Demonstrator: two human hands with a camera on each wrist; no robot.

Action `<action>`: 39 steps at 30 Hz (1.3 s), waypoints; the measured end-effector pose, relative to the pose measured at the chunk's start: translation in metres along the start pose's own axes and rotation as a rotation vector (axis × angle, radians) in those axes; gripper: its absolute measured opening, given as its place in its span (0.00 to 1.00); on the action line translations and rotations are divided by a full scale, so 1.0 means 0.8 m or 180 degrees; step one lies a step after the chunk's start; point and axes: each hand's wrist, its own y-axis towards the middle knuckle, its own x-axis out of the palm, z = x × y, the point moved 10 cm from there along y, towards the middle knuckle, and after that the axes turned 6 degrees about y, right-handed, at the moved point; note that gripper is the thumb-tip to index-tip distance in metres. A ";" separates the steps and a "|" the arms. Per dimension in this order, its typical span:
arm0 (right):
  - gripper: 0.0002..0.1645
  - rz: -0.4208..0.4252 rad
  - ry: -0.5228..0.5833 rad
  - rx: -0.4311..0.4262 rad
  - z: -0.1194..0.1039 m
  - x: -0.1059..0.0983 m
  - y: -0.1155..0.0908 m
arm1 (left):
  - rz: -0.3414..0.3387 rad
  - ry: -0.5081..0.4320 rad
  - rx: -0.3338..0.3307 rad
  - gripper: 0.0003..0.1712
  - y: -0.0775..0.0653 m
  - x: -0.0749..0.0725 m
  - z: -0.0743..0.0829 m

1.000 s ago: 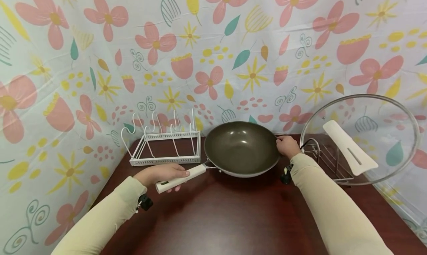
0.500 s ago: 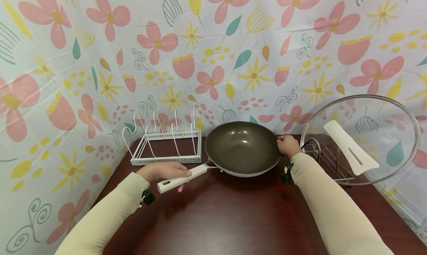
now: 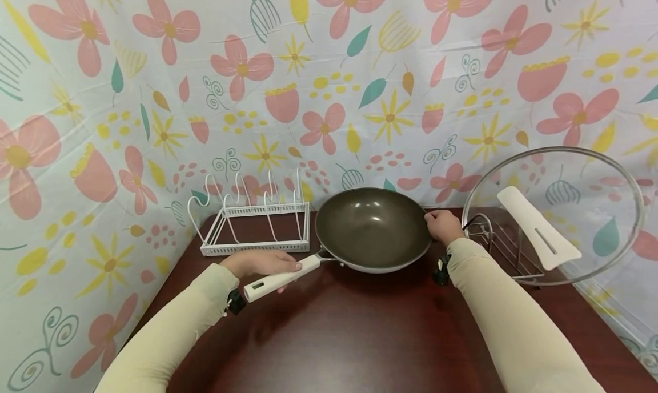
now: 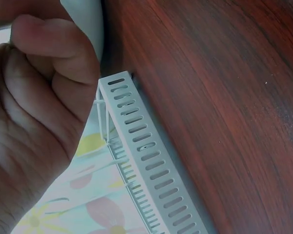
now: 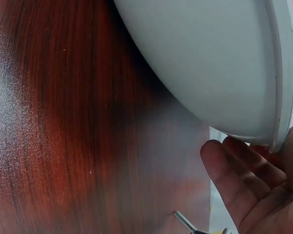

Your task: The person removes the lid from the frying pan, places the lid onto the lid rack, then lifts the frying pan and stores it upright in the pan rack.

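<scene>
A wok (image 3: 372,227) with a dark inside and a long off-white handle (image 3: 280,281) sits on the table, handle angled to the near left. My left hand (image 3: 262,264) grips that handle, thumb on top and fingers underneath. The left wrist view has the curled fingers of the left hand (image 4: 44,97), with the grip itself mostly hidden. On the far side, my right hand (image 3: 445,226) pinches the wok's right rim. From the right wrist, the pale outside of the wok (image 5: 215,58) shows, with fingers of the right hand (image 5: 249,190) below its edge.
Behind the left hand stands a white rack (image 3: 257,246) with wire dividers. To the right, a large glass lid with an off-white handle (image 3: 540,227) leans upright on a dark wire stand (image 3: 506,247). A floral curtain (image 3: 329,67) backs the dark red table (image 3: 329,336).
My left hand has slid a little to the right along the handle, closer to the wok. The right hand and the wok hold nearly the same position.
</scene>
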 end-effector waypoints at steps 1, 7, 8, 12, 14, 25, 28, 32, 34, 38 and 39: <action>0.26 -0.0013 -0.0011 0.0009 0.000 0.000 -0.001 | -0.0004 0.0000 0.0020 0.33 0.002 0.000 0.001; 0.31 -0.0188 0.0016 0.0105 0.000 0.005 -0.009 | 0.0040 0.0036 0.0109 0.34 0.008 0.001 0.003; 0.31 -0.0216 0.0044 0.0100 -0.001 0.006 -0.010 | 0.0068 0.0029 0.0108 0.34 0.009 0.001 0.002; 0.31 -0.0266 0.0128 -0.0019 -0.010 0.011 -0.014 | 0.0160 -0.0080 0.0119 0.33 0.012 -0.001 0.003; 0.30 -0.0270 0.0163 -0.0066 -0.015 0.013 -0.016 | 0.0189 -0.0145 0.0133 0.32 0.015 -0.001 0.003; 0.30 -0.0260 0.0176 -0.0017 -0.014 0.012 -0.020 | 0.0323 -0.0321 0.0132 0.34 0.039 0.000 0.002; 0.30 -0.0236 0.0147 -0.0008 -0.010 0.012 -0.020 | 0.0346 -0.0490 0.0119 0.36 0.047 0.003 0.000; 0.32 -0.0191 0.0119 -0.0039 -0.006 0.012 -0.019 | 0.0361 -0.0649 0.0117 0.37 0.055 0.006 -0.002; 0.32 -0.0172 0.0130 -0.0039 -0.004 0.012 -0.019 | 0.0390 -0.0741 0.0096 0.35 0.057 0.007 -0.003; 0.36 -0.0181 0.0130 0.0002 0.003 0.012 -0.021 | 0.0459 -0.0908 0.0020 0.34 0.060 0.010 -0.005; 0.37 -0.0177 0.0108 0.0002 0.005 0.011 -0.021 | 0.0468 -0.0981 0.0009 0.34 0.061 0.012 -0.005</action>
